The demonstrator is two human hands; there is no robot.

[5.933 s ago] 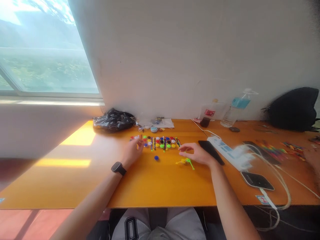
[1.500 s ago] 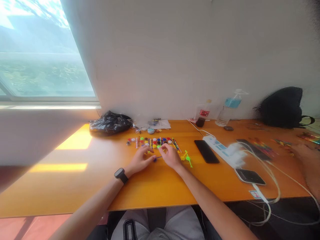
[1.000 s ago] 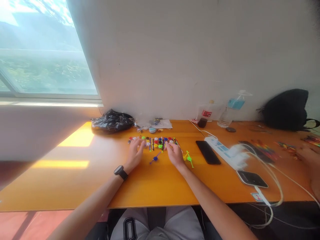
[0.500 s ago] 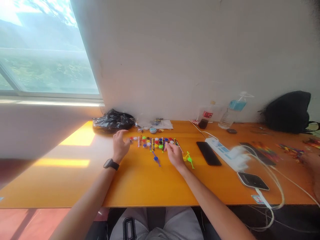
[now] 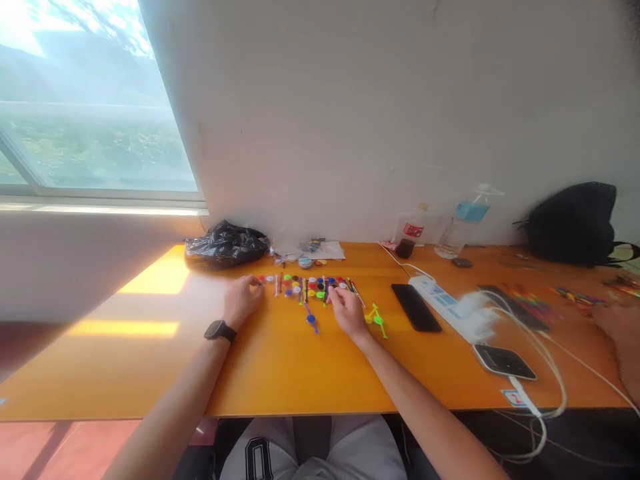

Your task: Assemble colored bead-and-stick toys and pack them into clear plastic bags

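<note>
My left hand (image 5: pixel 243 299) rests at the left end of a cluster of small coloured plastic discs and sticks, its fingertips curled together beside a red disc (image 5: pixel 261 279). What they pinch, if anything, is too small to make out. My right hand (image 5: pixel 349 311) is closed at the cluster's right part, thumb against fingers; what it holds is hidden. White, yellow, black and green discs lie in rows between the hands, with thin upright sticks among them. In front lies a blue stick with a disc (image 5: pixel 311 319). Right of my right hand is a green-and-yellow joined piece (image 5: pixel 379 320).
A black plastic bag (image 5: pixel 225 244) sits at the back left. To the right are a black phone (image 5: pixel 416 307), a white power strip (image 5: pixel 445 307) with cables, a power bank (image 5: pixel 504 361), two bottles and a black backpack (image 5: pixel 573 223). Another person's hand (image 5: pixel 617 333) shows at the far right.
My left hand has come down, and its raised, spread fingers have closed in at the left end of the discs. My right hand has barely moved.
</note>
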